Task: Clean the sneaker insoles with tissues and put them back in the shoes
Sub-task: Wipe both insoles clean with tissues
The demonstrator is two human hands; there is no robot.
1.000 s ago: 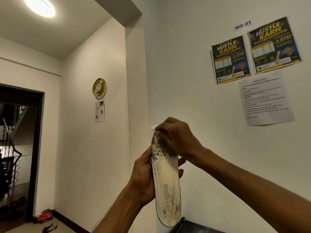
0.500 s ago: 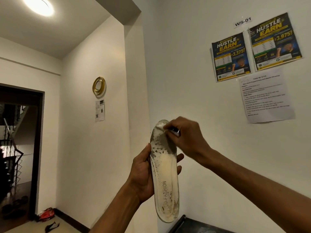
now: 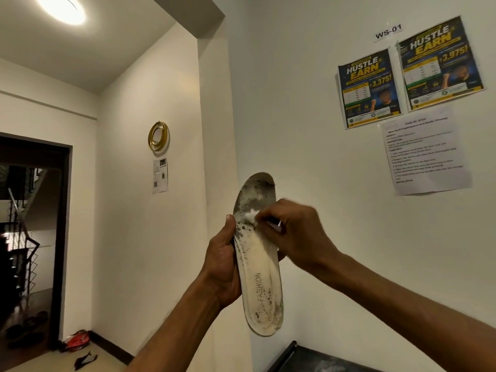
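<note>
the insole (image 3: 258,260) stands upright in mid-air at the centre of the frame, toe end up, heel end down, its cream face marked "fashion" and flecked with grey dirt, heaviest toward the toe. a small white tissue (image 3: 251,216) wad is pressed on its upper part. the right hand (image 3: 298,234) comes in from the lower right, its fingers clenched on the tissue and pinching it against the insole. the left hand (image 3: 222,264) grasps the insole at its middle, thumb on the left edge, fingers wrapped behind it. behind, on the white wall at upper right, hang two dark posters (image 3: 408,73) under a "ws-01" label (image 3: 388,32), with a printed sheet (image 3: 425,154) below. a gold ring ornament (image 3: 158,136) hangs left of centre. a ceiling light (image 3: 61,8) glows at upper left. a dark doorway (image 3: 29,237) fills the left edge, with a red item (image 3: 79,340) on the floor beside it.
</note>
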